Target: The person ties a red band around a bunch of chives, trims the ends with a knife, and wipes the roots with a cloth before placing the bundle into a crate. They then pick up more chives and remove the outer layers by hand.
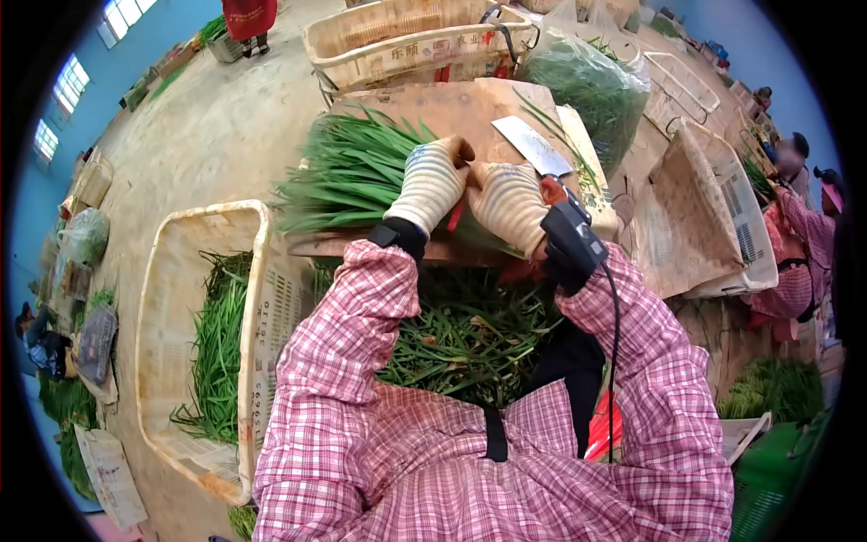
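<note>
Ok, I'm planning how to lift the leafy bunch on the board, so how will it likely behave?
The leafy bunch will probably flop at its tips, since the leaves are long, thin and fanned out. It looks light for its spread, being only narrow leaves. Loose ones may slip away, as stray ends stick out over the board.

My left hand [432, 181] hides part of the leafy green stalks [361, 167], whose outer tips blur beside it. What my right hand [508, 200] pinches is unclear.
</note>
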